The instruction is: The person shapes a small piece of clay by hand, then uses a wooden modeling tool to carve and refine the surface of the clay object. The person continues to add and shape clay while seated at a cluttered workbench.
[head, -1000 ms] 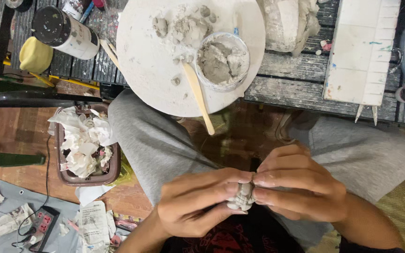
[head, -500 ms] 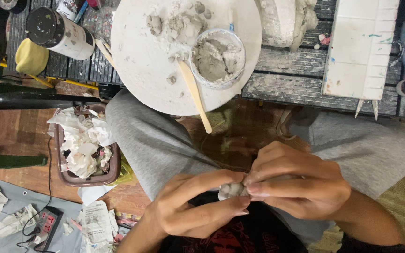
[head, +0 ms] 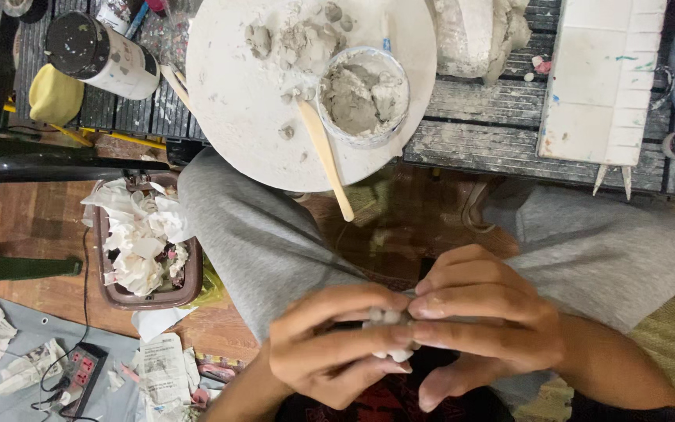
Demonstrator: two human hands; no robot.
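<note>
Head view is showing us, going left to right from the round white board [head: 236,117]: below and to its left, a brown tray [head: 150,297] is sitting on the floor, heaped with crumpled white paper. On the board, a small tub [head: 362,98] is holding wet grey clay, and a flat wooden stick [head: 326,160] is leaning from it past the board's near edge. Grey crumbs are dotting the chalky surface. Well below the board, over our grey-trousered lap, our left hand [head: 330,348] is curling its fingers inward and pinching a small pale clay lump [head: 388,320] against the thumb. We are meeting it with our right hand [head: 482,316], fingers bent and fingertips pressing on the same lump, so both hands are touching. Knuckles are hiding most of the lump. Right of the board, a white tiled slab [head: 603,78] is lying on dark slats.
</note>
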